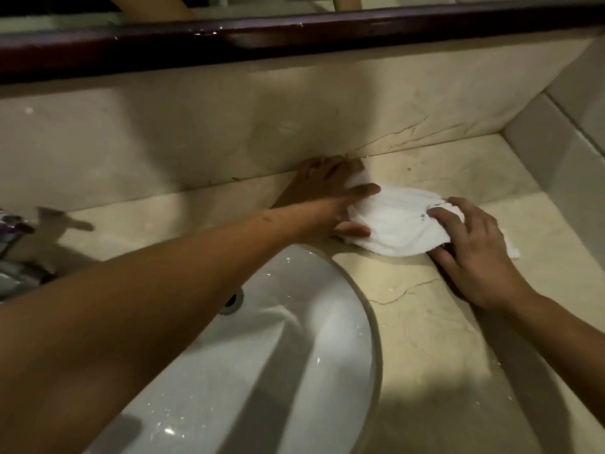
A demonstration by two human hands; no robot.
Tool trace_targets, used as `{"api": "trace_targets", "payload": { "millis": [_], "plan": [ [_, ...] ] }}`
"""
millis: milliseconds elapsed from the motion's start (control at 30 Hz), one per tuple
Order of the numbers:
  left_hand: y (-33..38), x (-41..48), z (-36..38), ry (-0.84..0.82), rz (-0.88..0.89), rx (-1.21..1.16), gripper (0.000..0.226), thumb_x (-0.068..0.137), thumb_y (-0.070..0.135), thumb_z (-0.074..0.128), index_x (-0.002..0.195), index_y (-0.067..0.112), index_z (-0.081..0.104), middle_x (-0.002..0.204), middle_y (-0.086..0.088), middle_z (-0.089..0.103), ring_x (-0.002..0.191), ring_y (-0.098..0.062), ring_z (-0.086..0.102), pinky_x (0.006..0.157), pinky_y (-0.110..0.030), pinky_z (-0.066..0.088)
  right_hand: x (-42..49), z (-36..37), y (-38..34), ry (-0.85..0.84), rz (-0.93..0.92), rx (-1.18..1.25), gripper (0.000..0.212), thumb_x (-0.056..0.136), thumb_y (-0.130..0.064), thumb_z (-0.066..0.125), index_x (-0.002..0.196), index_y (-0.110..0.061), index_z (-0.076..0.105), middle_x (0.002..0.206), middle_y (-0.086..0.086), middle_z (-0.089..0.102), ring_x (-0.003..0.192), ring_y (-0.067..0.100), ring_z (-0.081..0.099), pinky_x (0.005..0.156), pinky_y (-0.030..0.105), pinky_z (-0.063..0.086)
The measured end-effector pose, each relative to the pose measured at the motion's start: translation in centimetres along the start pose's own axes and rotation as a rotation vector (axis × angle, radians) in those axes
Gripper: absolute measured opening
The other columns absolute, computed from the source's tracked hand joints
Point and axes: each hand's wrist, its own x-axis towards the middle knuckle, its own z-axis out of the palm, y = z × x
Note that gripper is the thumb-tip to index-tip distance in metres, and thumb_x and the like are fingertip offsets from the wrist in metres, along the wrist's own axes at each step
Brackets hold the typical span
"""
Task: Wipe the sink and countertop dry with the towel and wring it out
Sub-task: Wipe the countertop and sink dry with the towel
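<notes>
A crumpled white towel (397,221) lies on the beige marble countertop (435,322), just behind the right rim of the white oval sink (294,339). My left hand (337,213) reaches across the sink and pinches the towel's left end between thumb and fingers. My right hand (471,250) grips the towel's right end, with fingers curled over it and a corner of cloth showing behind the hand. Water drops glisten inside the sink, and its drain (234,301) peeks out beside my left forearm.
A marble backsplash (196,136) rises behind the counter under a dark wooden mirror frame (294,31). A tiled side wall (556,142) closes the counter at the right. A chrome faucet (49,221) and a purple patterned object (9,227) sit at the far left.
</notes>
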Motion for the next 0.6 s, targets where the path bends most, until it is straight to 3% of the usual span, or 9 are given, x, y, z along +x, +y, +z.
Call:
{"api": "trace_targets", "payload": {
  "millis": [200, 367, 433, 600],
  "plan": [
    [-2.5, -0.7, 0.3, 0.152, -0.127, -0.015, 0.055, 0.096, 0.062, 0.052, 0.144, 0.035, 0.051, 0.158, -0.002, 0.037, 0.146, -0.029, 0.03, 0.118, -0.041, 0.021, 4.2, 1.5, -2.9, 0.085, -0.026, 0.021, 0.051, 0.095, -0.033, 0.045, 0.144, -0.021, 0.047, 0.151, 0.017, 0.039, 0.125, 0.046, 0.041, 0.106, 0.057, 0.035],
    [-5.5, -6.3, 0.8, 0.256, -0.21, 0.004, 0.055, 0.091, 0.06, 0.048, 0.137, 0.03, 0.061, 0.142, -0.005, 0.054, 0.133, -0.031, 0.044, 0.108, -0.044, 0.039, 6.9, 2.9, -8.3, 0.113, -0.104, 0.008, 0.049, 0.095, -0.034, 0.048, 0.142, -0.022, 0.05, 0.15, 0.013, 0.042, 0.122, 0.042, 0.043, 0.099, 0.055, 0.037],
    [-7.1, -9.6, 0.9, 0.346, -0.283, 0.021, 0.051, 0.09, 0.055, 0.052, 0.131, 0.027, 0.065, 0.135, -0.007, 0.058, 0.126, -0.031, 0.045, 0.101, -0.046, 0.046, 8.2, 3.5, -11.0, 0.087, -0.183, 0.016, 0.048, 0.095, -0.035, 0.047, 0.142, -0.025, 0.051, 0.15, 0.012, 0.044, 0.125, 0.042, 0.043, 0.1, 0.055, 0.037],
    [-9.2, -16.2, 1.4, 0.43, -0.564, 0.15, 0.043, 0.089, 0.043, 0.061, 0.128, 0.026, 0.067, 0.138, -0.01, 0.057, 0.124, -0.031, 0.038, 0.091, -0.053, 0.048, 11.0, 5.8, -18.1, 0.118, -0.357, 0.086, 0.048, 0.094, -0.028, 0.052, 0.14, -0.019, 0.055, 0.145, 0.017, 0.049, 0.123, 0.043, 0.045, 0.097, 0.051, 0.037]
  ]
}}
